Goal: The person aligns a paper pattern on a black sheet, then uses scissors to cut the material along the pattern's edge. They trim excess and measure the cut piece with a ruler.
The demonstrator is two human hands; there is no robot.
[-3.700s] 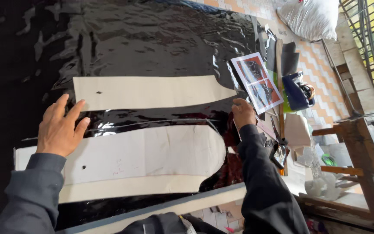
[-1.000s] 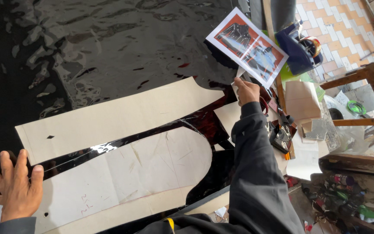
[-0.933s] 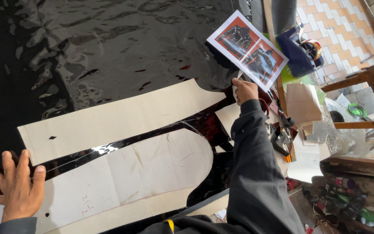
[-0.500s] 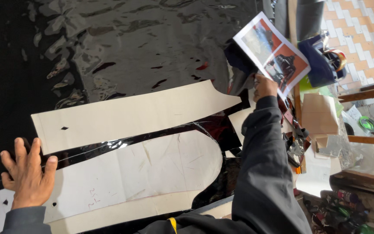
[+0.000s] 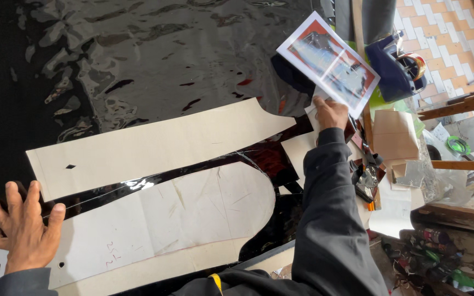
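While glossy black sheet [image 5: 154, 49] spreads bare toward the far edge | left hand [image 5: 24, 230] lies flat, fingers spread, on white pattern piece [image 5: 154, 219], long axis left-right, rounded end rightward | right hand [image 5: 329, 112] pinches printed leaflet [image 5: 328, 63] near cluttered right edge.

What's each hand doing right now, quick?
Left hand: open, fingers spread, flat on the white paper pattern and black glossy sheet.
Right hand: closed on the printed leaflet, lifted off the table.
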